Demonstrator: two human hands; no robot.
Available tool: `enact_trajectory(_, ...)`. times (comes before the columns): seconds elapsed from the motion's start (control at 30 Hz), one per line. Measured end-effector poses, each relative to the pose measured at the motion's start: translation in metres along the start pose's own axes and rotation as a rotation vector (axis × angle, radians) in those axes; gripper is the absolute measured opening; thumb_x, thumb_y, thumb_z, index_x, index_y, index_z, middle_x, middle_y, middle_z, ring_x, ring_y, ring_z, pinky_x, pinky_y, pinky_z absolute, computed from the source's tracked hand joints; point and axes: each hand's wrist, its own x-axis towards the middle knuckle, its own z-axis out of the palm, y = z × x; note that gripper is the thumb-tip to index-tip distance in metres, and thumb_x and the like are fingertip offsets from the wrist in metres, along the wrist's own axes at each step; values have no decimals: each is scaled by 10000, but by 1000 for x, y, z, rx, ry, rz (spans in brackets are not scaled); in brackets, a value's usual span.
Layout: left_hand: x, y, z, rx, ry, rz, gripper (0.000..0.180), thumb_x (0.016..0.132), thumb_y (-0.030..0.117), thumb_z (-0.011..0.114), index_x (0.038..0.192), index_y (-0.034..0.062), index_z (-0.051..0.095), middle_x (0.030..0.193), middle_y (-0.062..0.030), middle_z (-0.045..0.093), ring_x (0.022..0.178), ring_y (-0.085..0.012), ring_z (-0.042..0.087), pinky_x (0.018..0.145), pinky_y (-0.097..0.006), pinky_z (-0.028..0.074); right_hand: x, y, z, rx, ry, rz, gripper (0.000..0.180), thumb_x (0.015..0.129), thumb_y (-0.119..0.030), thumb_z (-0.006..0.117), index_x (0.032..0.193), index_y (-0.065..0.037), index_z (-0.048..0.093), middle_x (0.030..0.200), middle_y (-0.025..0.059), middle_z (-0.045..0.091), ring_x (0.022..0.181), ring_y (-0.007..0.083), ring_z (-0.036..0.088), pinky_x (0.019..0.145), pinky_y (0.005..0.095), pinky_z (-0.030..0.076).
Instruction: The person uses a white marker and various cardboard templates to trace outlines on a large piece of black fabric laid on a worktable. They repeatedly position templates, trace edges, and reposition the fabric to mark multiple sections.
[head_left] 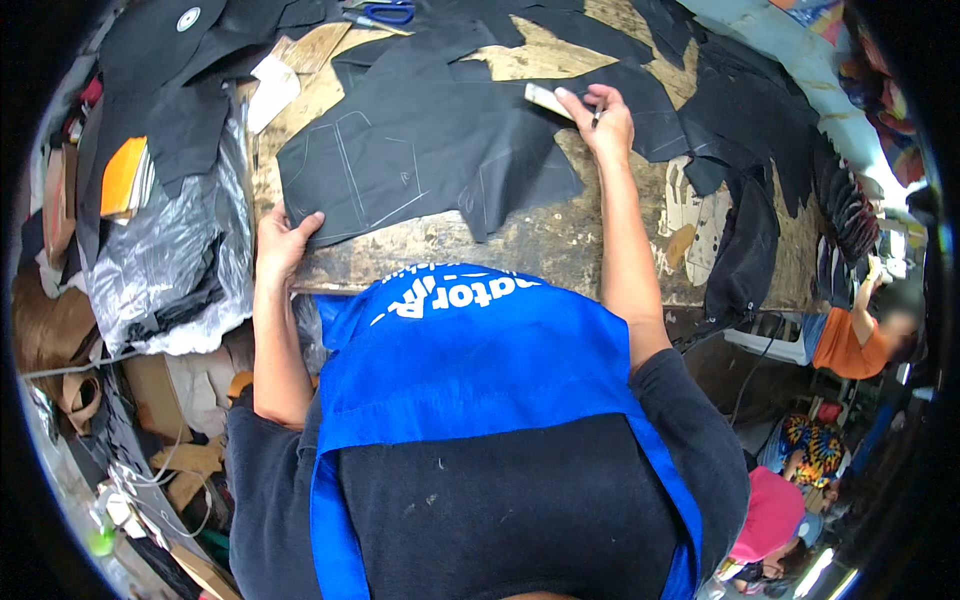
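Note:
A large black leather-like sheet lies on the worktable, with pale outlines of panels drawn on it. At its near left corner my left hand grips the edge, thumb on top and fingers hidden below. My right hand is over the sheet's right part, its fingers closed around a small pale flat strip. A thin pen-like thing shows between those fingers; its kind is unclear.
Blue-handled scissors lie at the far edge. More black pieces cover the right side of the wooden table, near pale cut templates. Clear plastic wrapping is at the left. Other people, one in an orange shirt, are at the right.

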Motion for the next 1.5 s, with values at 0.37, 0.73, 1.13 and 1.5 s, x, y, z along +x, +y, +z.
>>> enact_trajectory(0.37,33,-27,5,-30,15,213,428,799,-64,577,1216,-90,484,1096,-153,612,957,-172,596,845,-260,465,-72,7,-26,-84,-264,83,359,641,-260,805,843,-34,612,672,67,621,616,185,596,590,322,468)
enact_trajectory(0.73,-2,37,29,482,317,611,330,770,170,712,1062,34,643,951,-110,659,871,-185,611,802,-297,473,-56,-7,-26,586,-119,-154,209,755,-36,728,906,-17,585,732,-6,574,648,50,523,585,182,417)
enact_trajectory(1.13,-42,19,156,998,-562,945,651,861,452,524,1297,-19,421,1417,-254,272,1348,-392,204,1068,-570,181,-80,-55,42,297,-330,-467,207,698,-101,747,821,-25,599,705,102,621,569,203,593,537,300,469)
enact_trajectory(1.5,-35,18,156,1154,-606,805,759,852,589,424,1328,-2,402,1415,-250,280,1344,-359,233,1060,-598,150,-73,-5,11,354,-317,-530,231,645,-32,743,854,-46,646,835,85,636,806,195,623,710,298,494)
